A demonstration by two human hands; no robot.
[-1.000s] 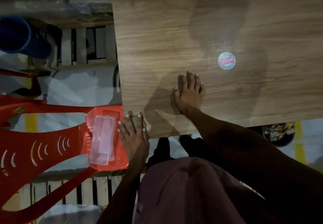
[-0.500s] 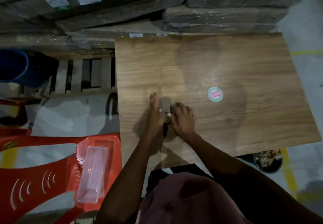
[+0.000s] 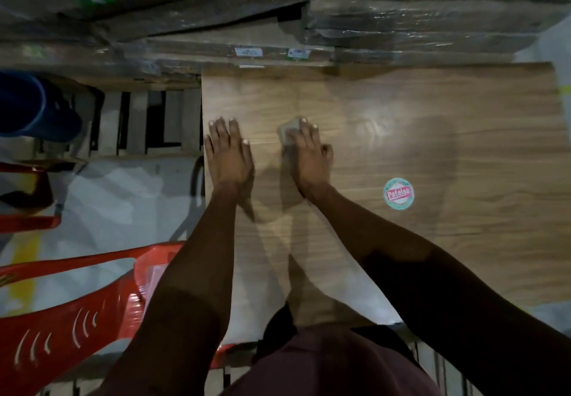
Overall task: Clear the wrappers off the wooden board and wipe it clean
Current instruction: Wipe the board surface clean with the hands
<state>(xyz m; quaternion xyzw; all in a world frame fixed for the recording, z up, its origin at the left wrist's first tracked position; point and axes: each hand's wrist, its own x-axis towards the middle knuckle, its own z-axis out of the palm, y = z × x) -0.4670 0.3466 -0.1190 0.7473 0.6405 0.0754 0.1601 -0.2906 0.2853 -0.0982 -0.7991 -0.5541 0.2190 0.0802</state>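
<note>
The wooden board (image 3: 432, 136) fills the middle and right of the head view. My left hand (image 3: 227, 151) lies flat on the board near its left edge, fingers spread, holding nothing. My right hand (image 3: 309, 160) presses a small grey cloth (image 3: 289, 133) onto the board; the cloth sticks out past my fingertips and most of it is hidden under the hand. A round teal and red sticker (image 3: 398, 193) lies on the board to the right of my right hand. No wrappers show on the board.
A red plastic chair (image 3: 71, 309) stands at the lower left beside the board, my left arm hiding its seat. A blue bucket (image 3: 27, 105) sits at the far left. Plastic-wrapped flat packs (image 3: 278, 9) are stacked behind the board. A slatted pallet (image 3: 148, 123) lies left of the board.
My left hand moved from the chair onto the board, met my right hand at the cloth, then slid apart to the left edge. My right hand pushed the cloth away from me.
</note>
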